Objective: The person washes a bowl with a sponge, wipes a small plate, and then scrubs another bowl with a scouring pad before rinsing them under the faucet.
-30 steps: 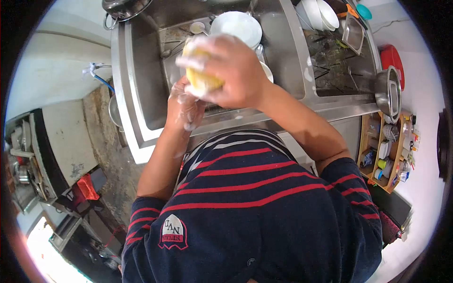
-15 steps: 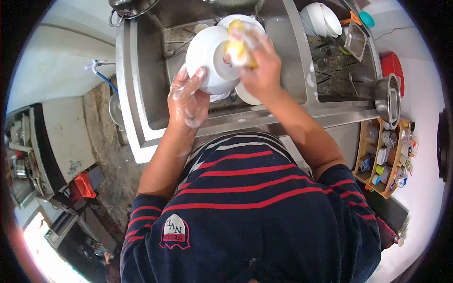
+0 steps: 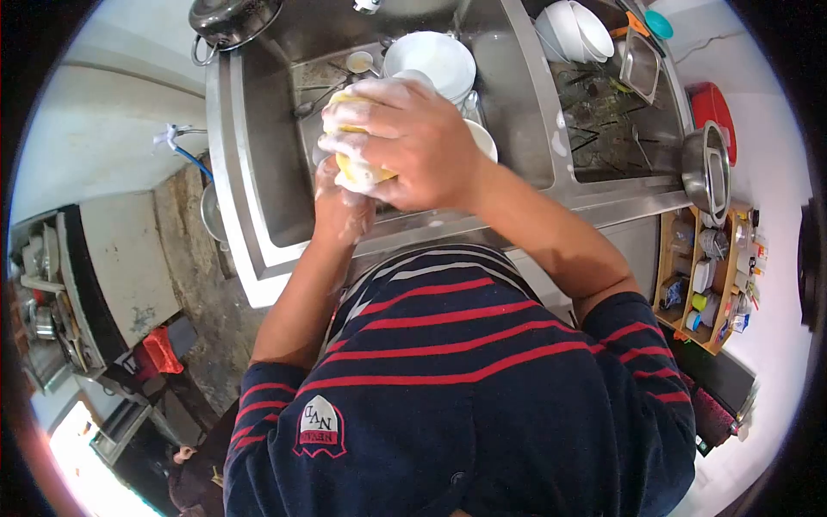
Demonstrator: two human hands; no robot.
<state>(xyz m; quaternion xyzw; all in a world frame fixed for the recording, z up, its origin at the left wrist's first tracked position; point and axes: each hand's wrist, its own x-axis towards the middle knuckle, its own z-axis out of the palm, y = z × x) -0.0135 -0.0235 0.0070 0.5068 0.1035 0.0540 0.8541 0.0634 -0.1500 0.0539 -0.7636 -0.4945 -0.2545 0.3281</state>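
Note:
My right hand is closed around a soapy yellow sponge, with foam over its fingers. It covers most of the white bowl, of which only a pale bit of edge shows above the knuckles. Below and to the left, my left hand is wet with suds and grips the bowl, its fingers largely hidden behind the right hand. Beyond them in the steel sink lie stacked white plates, a small cup and spoons. Another white dish is partly covered by the right hand.
A dark pot stands at the sink's upper left corner. The right basin holds white bowls, a steel tray and loose utensils. Steel bowls sit at the right edge, beside a red container.
My right hand with the sponge has swept left and down over the bowl, now hiding most of it. The bowl has shifted or tilted, uncovering the plates behind. The view has moved slightly.

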